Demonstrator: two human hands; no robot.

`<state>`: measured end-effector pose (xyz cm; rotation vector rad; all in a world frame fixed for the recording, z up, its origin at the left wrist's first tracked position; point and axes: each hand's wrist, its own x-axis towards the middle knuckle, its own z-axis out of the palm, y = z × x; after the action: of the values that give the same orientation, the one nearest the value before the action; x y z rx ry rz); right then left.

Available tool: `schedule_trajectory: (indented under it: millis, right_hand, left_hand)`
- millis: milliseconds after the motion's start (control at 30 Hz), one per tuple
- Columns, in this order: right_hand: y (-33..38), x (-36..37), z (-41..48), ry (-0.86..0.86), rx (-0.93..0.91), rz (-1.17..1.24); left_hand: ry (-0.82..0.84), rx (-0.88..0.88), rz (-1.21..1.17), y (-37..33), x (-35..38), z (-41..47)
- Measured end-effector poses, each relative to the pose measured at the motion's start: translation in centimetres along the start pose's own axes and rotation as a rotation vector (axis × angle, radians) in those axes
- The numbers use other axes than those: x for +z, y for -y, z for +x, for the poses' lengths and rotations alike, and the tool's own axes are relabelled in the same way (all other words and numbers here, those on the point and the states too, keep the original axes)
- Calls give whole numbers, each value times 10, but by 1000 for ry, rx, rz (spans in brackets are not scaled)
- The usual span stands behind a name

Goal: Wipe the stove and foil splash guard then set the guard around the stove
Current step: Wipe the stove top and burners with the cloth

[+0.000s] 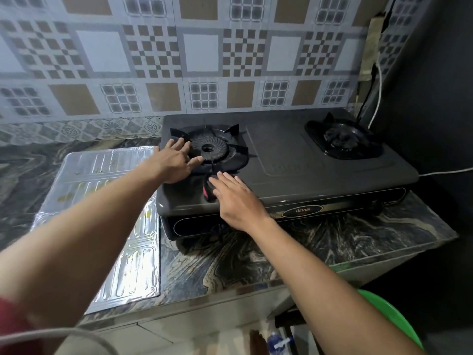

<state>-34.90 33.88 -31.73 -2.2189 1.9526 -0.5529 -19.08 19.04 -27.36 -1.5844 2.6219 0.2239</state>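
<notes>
A dark grey two-burner gas stove [294,162] stands on the marbled counter against the tiled wall. The foil splash guard [107,213] lies flat on the counter to the stove's left, partly under my left forearm. My left hand [176,160] rests with fingers spread on the left burner's pan support [212,147]. My right hand [235,198] hovers flat, fingers apart, over the stove's front left. Just beyond its fingertips lies a small dark cloth with pink trim [207,189]; neither hand grips it.
The right burner [343,142] sits near a dark wall at the right. A white cable [378,98] hangs down the wall corner and runs behind the stove. A green plastic basin [389,319] sits below the counter's edge at lower right.
</notes>
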Motion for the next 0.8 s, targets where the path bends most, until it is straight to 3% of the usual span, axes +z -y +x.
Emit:
schedule_trajectory:
  millis: [433,800]
  right_hand:
    - [-115,-59,-46,-134,350,-65]
    - [24,21,-1,-167,-33,-97]
  left_hand:
    - [23,-6,-81,-1,3,9]
    - [163,-29,-102,8,-7,29]
